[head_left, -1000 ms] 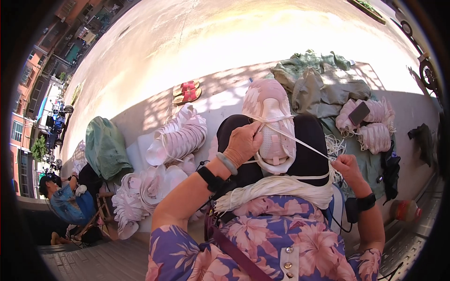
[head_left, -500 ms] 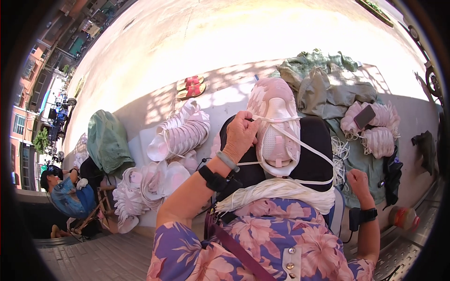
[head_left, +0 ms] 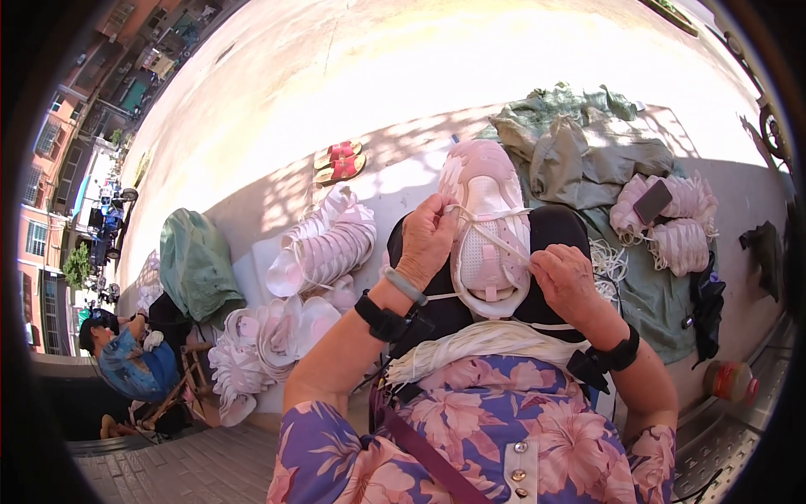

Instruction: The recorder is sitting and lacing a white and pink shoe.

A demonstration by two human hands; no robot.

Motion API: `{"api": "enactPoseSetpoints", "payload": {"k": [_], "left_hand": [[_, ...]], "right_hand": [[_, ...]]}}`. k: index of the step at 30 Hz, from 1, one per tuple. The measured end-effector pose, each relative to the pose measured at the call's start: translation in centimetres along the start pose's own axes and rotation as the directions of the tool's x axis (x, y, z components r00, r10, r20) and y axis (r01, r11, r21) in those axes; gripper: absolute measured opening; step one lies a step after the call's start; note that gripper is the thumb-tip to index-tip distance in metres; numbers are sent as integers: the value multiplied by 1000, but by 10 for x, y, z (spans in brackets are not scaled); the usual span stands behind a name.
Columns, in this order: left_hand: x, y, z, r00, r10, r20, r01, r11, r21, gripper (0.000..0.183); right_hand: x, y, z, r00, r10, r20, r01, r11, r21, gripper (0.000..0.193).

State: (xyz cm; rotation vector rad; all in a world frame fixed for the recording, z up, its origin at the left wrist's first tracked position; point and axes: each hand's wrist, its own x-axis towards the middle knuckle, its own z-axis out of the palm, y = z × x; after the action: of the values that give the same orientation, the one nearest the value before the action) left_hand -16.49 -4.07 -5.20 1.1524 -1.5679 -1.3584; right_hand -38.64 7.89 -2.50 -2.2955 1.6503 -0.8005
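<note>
A pale pink shoe upper (head_left: 477, 164) lies across my lap, its opening toward me. At its left side my left hand (head_left: 426, 239) pinches a white shoelace (head_left: 480, 220) near the top of the lacing. My right hand (head_left: 564, 281) is closed at the shoe's right edge, with a strand of the same lace running to its fingertips. The lace crosses over the tongue between both hands. A thick bundle of white laces (head_left: 470, 349) rests on my lap against my waist.
Stacked pink shoe uppers (head_left: 332, 244) stand to the left, with more uppers (head_left: 269, 336) nearer. Beyond are red sandals (head_left: 340, 162) and a green sack (head_left: 197, 265). At right lie tied uppers (head_left: 680, 252), a phone (head_left: 652, 202), sacking (head_left: 588, 160) and a jar (head_left: 729, 380). A person (head_left: 138, 361) sits far left.
My right hand has come in from the far right to the shoe's right edge, drawing the lace strand with it. The left hand keeps its pinch on the lace.
</note>
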Motion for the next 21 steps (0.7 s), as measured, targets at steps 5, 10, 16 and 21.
{"api": "enactPoseSetpoints", "payload": {"k": [5,10,16,21], "left_hand": [[-5,-1,1,997,68,36,-71,991,117,20],[-9,-3,2,992,75,105,-86,990,111,24],[-6,3,8,982,187,-29,-166,922,349,26],[-5,32,21,921,388,41,-334,727,600,46]], "right_hand": [[-33,-11,-33,968,20,251,-102,943,318,8],[-80,11,-65,865,164,474,-406,785,468,7],[-42,-2,-55,958,147,246,-228,912,342,5],[18,0,-4,982,91,-166,-51,972,229,20]]}}
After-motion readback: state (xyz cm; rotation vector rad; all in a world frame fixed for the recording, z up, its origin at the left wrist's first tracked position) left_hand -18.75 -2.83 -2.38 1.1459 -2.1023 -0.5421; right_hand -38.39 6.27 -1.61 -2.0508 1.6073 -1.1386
